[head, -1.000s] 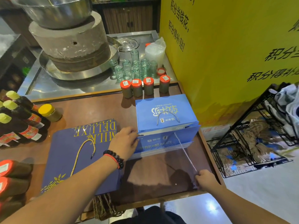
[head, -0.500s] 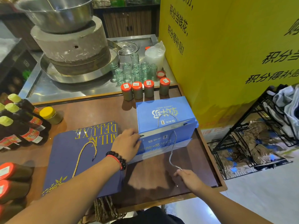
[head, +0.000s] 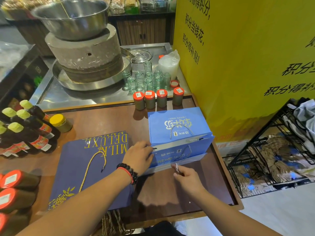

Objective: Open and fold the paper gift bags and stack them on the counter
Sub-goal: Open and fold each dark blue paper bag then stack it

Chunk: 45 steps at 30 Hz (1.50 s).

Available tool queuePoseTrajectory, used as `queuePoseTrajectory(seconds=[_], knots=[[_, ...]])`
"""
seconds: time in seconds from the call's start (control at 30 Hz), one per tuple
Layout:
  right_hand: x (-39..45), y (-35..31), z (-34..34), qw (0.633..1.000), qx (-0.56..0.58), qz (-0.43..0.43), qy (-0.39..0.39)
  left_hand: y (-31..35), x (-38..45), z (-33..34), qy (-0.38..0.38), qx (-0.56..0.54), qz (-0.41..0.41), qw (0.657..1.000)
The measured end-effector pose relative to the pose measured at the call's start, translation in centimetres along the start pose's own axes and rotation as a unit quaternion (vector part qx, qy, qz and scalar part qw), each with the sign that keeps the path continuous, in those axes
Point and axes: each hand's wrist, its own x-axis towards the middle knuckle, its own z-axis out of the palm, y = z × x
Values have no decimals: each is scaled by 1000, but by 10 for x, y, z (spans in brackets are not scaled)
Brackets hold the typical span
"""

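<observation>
1. Light blue gift bags (head: 179, 126): a stack lying flat on the brown surface (head: 196, 189), far right part, just in front of the capped jars. The upper bags show a white cord handle; the lowest bag juts toward the person with its near edge free.
2. Left hand (head: 139, 156): rests against the left end of the blue stack, fingers curled at the edge of the jutting bag. Grip closed on that edge, though the fingertips are partly hidden. A dark bead bracelet (head: 128, 172) with a red band sits on the wrist.
3. Right hand (head: 186, 177): just in front of the jutting bag's near edge, thumb and forefinger pressed together, pinching a thin white cord (head: 177, 166) that runs up to that bag.
4. Navy gift bag (head: 92, 169): flat on the surface, left of the blue stack, gold lettering "MILK DELUXE", gold rope handle lying across it. Left forearm crosses its near corner.
5. Four orange-capped jars (head: 158, 99): in a row at the surface's far edge.
6. Dark bottles (head: 25, 132) with yellow-green caps: left edge.
7. Stone mill (head: 85, 53) under a steel bowl, on a metal tray behind.
8. Black wire rack (head: 272, 150): on the floor, right.
</observation>
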Motion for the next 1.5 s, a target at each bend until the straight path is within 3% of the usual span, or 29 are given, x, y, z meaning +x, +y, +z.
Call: queuePoseTrajectory(seconds=[0.3,0.47,0.7,0.83,1.0,1.3,1.5], knots=[[6,-7,-7,997,61,43,10,0,1,0,1,2,-1,1000],[10,-9,-7,991,98,61,62,1,2,2,16,1,4,1000],[12,-11,-19,989,-28,-53,136,2,1,6,17,4,14,1000],[15,-15,-21,985,-54,-116,113,2,2,6,19,7,18,1000],[11,-28,-19,993,-27,-104,39,3,2,6,23,9,16,1000],[9,-35,-11,994,108,-37,5,4,2,5,18,10,19,1000],[13,-41,0,930,353,69,-81,1,3,8,24,7,22,999]])
